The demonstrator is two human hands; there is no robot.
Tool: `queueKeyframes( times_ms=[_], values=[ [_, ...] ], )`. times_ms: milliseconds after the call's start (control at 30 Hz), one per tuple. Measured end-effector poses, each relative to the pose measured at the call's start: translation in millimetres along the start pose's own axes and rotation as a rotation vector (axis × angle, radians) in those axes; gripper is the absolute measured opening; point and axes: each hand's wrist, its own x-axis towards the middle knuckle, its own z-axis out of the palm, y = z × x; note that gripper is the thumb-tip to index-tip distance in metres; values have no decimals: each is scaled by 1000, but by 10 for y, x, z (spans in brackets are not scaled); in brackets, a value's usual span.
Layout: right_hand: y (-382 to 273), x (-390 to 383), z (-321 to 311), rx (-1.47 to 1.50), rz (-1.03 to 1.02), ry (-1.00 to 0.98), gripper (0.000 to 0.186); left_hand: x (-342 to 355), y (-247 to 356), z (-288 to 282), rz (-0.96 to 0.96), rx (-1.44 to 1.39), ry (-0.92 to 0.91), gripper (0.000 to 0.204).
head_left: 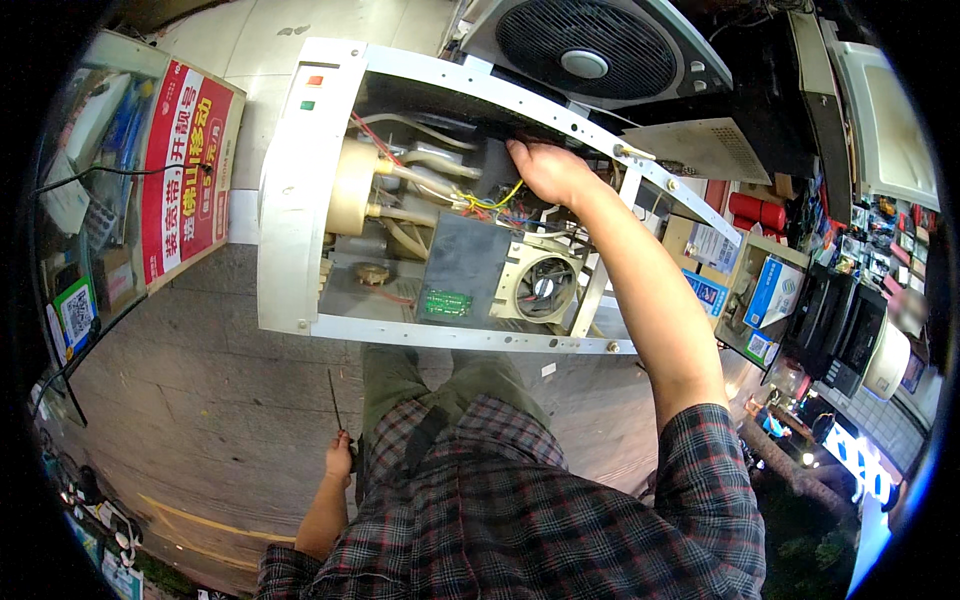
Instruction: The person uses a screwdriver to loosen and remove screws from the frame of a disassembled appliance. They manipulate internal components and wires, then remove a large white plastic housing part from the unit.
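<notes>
A white metal appliance housing lies open, showing a cream cylinder, hoses, coloured wires, a dark grey plate with a green circuit board, and a small fan. My right hand reaches inside near the upper edge, fingers curled against a dark part by the wires; what they grip is hidden. Low beside my legs, my left hand holds a long thin screwdriver pointing up.
A large fan unit sits beyond the housing. At left stands a glass display case with a red sign. Boxes, a black printer and cluttered goods crowd the right. Paved ground lies under me.
</notes>
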Motion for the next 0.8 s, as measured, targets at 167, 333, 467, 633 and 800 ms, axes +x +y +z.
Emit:
queueKeyframes(
  times_ms=[167, 333, 467, 633, 800],
  values=[
    [27, 76, 34, -17, 15, 7, 63, 33, -20, -44, 36, -61, -59, 30],
    [-152, 30, -177, -60, -52, -83, 59, 26, -1, -67, 32, -60, -20, 29],
    [-62, 96, -80, 66, -161, -55, 57, -116, 190, -83, -100, -75, -1, 31],
    [-154, 223, -79, 95, -158, -123, 60, -111, 97, -85, -36, -90, -48, 32],
    [-339, 225, -187, 5, -41, -212, 63, -148, 145, -31, -27, -199, -18, 32]
  ],
)
